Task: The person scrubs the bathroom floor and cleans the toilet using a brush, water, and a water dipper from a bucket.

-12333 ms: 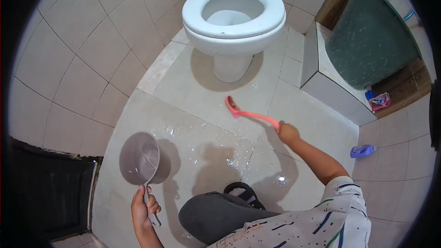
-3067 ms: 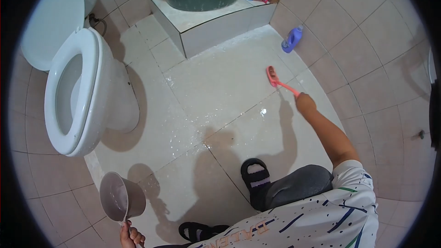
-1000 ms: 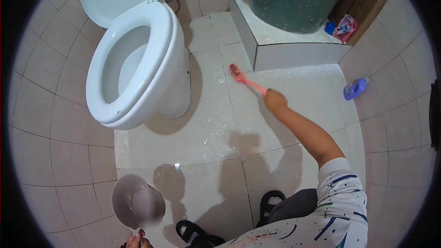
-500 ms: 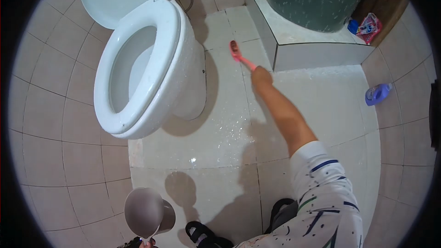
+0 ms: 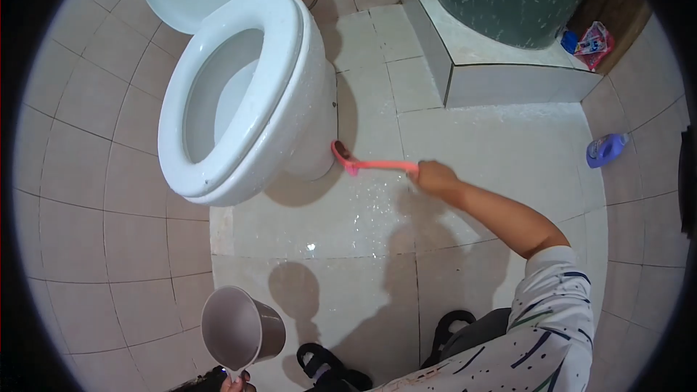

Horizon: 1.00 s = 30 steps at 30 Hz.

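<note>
My right hand (image 5: 435,177) is closed round the end of a pink long-handled brush (image 5: 383,165), arm stretched forward over the floor. The brush head is right at the base of the white toilet (image 5: 312,120), whose lid is raised. At the lower left, my left hand (image 5: 237,382) grips the handle of a greyish-brown water dipper (image 5: 243,327), held with its opening facing up. Only the fingers of that hand show at the frame's bottom edge. Wet spots glisten on the tiled floor (image 5: 363,229) between toilet and brush.
A big green water drum (image 5: 515,0) stands on a tiled ledge (image 5: 501,54) at the back right. Beside it lies a pink and blue packet (image 5: 594,45). A purple bottle (image 5: 607,150) is by the right wall. My feet in black sandals (image 5: 319,363) are at the bottom.
My right hand has brought the brush nearer and to the left, from the floor near the ledge to the toilet's base. The left hand still holds the dipper. The view has shifted slightly.
</note>
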Motion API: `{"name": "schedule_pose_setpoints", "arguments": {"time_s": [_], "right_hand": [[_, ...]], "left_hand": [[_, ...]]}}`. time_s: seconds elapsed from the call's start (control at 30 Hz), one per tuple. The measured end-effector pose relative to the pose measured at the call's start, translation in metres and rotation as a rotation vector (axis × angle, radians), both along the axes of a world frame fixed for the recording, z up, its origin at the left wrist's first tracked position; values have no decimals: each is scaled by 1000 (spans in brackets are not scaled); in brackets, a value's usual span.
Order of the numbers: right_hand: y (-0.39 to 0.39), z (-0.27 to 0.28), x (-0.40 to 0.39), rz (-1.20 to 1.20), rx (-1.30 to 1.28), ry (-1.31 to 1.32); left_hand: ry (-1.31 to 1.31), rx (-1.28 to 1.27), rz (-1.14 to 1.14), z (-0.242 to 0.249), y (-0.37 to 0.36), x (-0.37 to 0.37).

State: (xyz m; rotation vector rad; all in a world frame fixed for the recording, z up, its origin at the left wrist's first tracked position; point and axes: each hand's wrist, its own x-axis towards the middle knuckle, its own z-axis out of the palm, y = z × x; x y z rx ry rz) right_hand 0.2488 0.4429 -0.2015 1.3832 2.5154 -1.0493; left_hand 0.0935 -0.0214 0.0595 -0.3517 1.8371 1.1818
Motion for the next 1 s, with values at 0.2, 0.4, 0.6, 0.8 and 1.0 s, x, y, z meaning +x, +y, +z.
{"name": "schedule_pose_setpoints", "arguments": {"time_s": [0.2,0.4,0.6,0.8,1.0], "right_hand": [[73,3,-37,-489,141,-10],[-30,26,-6,59,256,-127],[50,41,32,-168,407,-307],[-91,47,-5,207,248,-294],[-182,56,-35,665,177,-344]], "left_hand": [[43,-11,-47,7,-1,7],[27,51,-15,10,-28,8],[71,118,61,6,-57,4],[109,171,203,13,-71,-7],[49,316,271,7,-40,-60]]}}
